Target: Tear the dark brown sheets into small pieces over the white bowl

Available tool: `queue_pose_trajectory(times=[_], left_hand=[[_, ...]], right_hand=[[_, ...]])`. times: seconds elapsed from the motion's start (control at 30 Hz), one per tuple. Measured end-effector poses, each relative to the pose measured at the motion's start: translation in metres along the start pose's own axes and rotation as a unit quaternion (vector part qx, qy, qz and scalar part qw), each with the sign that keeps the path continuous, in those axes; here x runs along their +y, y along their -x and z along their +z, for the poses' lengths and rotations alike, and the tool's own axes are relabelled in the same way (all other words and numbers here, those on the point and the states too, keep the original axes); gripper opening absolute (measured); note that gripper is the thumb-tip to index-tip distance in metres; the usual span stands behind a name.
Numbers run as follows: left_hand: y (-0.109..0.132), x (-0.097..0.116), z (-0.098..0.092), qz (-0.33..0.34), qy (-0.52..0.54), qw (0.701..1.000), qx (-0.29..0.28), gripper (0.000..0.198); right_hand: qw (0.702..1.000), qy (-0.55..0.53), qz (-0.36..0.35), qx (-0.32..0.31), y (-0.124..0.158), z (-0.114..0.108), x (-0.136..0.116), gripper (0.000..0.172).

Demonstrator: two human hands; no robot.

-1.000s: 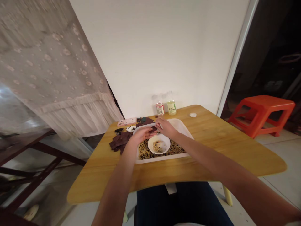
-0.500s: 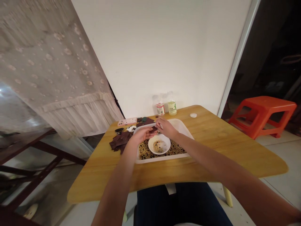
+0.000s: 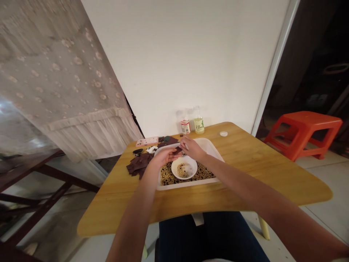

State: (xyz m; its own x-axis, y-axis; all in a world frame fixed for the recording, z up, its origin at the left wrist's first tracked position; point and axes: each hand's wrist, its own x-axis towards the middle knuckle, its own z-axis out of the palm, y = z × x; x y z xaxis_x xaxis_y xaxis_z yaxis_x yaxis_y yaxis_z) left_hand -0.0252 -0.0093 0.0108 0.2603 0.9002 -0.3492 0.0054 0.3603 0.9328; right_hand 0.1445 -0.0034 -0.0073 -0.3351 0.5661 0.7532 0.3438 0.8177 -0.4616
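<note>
My left hand (image 3: 164,157) is palm up with its fingers stretched under a small dark brown piece (image 3: 177,150), which looks like cloth or a little pouch. Held over the same piece, my right hand (image 3: 191,148) has its fingers curled in a pinch; what lies between its fingertips is too small to make out. Just below both hands is a white bowl (image 3: 192,173) with some yellowish, bean-like grains (image 3: 182,170) in it. The bowl sits in a white tray (image 3: 209,145) among many yellow and dark grains (image 3: 169,176).
Left of the tray lies a pile of dark brown pieces (image 3: 138,165). Near it are a pink phone (image 3: 147,141), a black round item (image 3: 137,151) and a white-and-black item (image 3: 151,149). Behind stand two bottles, one red-labelled (image 3: 185,126), one green-labelled (image 3: 199,125). A white lid (image 3: 223,134) is right.
Both hands stay almost in place over the tray, with the brown piece still between them. The whole view has shifted very slightly; nothing else has visibly moved.
</note>
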Motion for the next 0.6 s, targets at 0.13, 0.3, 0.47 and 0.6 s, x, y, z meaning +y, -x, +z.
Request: queue_pose_trajectory(times=[0.13, 0.3, 0.47, 0.6], left_hand=[[-0.0005, -0.0002, -0.0005, 0.002, 0.001, 1.0, -0.003, 0.012], [0.0004, 0.0007, 0.0001, -0.005, 0.005, 1.0, -0.002, 0.012], [0.0002, 0.0002, -0.0001, -0.004, 0.005, 1.0, -0.006, 0.013], [-0.0008, -0.0006, -0.0005, -0.003, 0.006, 1.0, -0.004, 0.013]], right_hand=[[1.0, 0.002, 0.0, -0.001, 0.0005, 0.0003, 0.0008, 0.019], [1.0, 0.007, 0.001, -0.004, 0.0006, 0.0009, 0.0012, 0.019], [1.0, 0.005, -0.005, -0.003, 0.0007, 0.001, 0.0008, 0.02], [1.0, 0.006, -0.001, -0.005, 0.0003, 0.0, -0.001, 0.02]])
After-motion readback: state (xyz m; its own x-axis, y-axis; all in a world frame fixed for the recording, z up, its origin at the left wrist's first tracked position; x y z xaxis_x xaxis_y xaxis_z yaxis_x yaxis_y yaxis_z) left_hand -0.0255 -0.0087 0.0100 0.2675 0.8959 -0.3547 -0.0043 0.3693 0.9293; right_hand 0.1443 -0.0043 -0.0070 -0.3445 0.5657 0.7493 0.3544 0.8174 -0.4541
